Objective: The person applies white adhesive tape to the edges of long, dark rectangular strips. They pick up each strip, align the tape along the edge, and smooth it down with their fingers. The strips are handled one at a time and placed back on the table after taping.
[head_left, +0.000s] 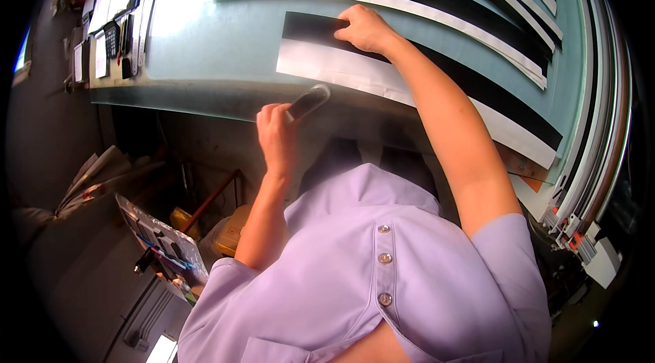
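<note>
My left hand point(275, 132) is closed round one end of a flat, round-ended tool point(310, 102) with a dark middle and a pale rim. It is somewhat blurred, and its exact kind cannot be told. The tool is in front of the table's near edge, below the left end of a long black-and-white strip point(341, 67). That strip lies along the near side of the table, black band at the far side and white band nearer me. On its black band, toward the left end, my right hand point(368, 30) has its thumb and fingers curled in. My right forearm crosses over the strip and hides part of it.
More black-and-white strips point(382, 5) lie across the pale blue-green tabletop point(205, 49) farther back. A calculator point(112, 41) and papers sit at the far left. Long metal rails point(604, 124) run along the right side. A board point(164, 247) with tools stands low left.
</note>
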A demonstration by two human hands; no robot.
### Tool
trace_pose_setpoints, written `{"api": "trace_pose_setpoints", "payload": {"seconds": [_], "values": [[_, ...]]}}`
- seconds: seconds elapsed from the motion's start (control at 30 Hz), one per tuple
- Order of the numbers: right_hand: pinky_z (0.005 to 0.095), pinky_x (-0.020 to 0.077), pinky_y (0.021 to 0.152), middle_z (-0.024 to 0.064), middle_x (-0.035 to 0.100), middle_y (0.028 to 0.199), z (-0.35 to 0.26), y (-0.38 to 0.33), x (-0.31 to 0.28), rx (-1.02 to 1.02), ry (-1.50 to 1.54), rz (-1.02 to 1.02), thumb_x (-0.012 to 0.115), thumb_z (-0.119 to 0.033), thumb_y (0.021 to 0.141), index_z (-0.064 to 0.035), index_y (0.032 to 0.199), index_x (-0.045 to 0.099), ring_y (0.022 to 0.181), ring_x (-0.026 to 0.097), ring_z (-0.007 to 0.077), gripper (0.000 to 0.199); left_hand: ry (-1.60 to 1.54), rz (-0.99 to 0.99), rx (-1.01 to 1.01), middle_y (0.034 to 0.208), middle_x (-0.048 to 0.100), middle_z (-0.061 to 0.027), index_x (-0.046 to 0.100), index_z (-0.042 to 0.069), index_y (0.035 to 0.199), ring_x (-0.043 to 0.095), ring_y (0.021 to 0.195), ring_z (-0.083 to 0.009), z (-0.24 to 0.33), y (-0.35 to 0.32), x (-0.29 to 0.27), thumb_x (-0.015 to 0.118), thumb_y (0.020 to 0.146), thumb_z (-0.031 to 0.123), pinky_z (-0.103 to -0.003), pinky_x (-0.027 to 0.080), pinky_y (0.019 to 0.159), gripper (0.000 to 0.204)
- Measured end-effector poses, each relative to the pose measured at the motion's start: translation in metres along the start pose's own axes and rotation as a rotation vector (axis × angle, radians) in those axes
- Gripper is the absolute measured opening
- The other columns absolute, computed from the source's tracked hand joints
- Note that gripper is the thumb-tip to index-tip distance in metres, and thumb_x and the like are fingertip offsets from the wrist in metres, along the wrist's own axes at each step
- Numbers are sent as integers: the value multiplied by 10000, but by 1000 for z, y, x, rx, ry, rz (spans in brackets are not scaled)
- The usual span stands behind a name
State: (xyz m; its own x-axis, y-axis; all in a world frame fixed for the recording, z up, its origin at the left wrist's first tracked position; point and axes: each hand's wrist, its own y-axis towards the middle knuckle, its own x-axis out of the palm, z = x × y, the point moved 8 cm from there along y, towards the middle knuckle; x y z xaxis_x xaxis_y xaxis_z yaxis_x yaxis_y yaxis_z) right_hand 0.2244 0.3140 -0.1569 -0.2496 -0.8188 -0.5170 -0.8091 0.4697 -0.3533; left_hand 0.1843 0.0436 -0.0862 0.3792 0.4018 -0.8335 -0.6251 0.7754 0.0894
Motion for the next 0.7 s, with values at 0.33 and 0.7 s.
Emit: {"api": "trace_pose_setpoints", "payload": {"seconds": [0.33,0.7], "values": [[452,520,725,208,683,821,2,1,0,-5,-28,52,629,-137,719,-6,737,623,794,655,390,133,111,146,-120,972,570,-155,583,6,1039,545,932,-367,11,10,10,692,859,56,-441,424,826,216],[415,487,711,187,654,731,6,9,1,-9,39,-19,702,-187,739,38,816,674,715,605,302,240,138,199,-151,993,570,-159,582,2,1036,543,949,-363,-14,-19,2,721,836,56,-439,422,832,250]]}}
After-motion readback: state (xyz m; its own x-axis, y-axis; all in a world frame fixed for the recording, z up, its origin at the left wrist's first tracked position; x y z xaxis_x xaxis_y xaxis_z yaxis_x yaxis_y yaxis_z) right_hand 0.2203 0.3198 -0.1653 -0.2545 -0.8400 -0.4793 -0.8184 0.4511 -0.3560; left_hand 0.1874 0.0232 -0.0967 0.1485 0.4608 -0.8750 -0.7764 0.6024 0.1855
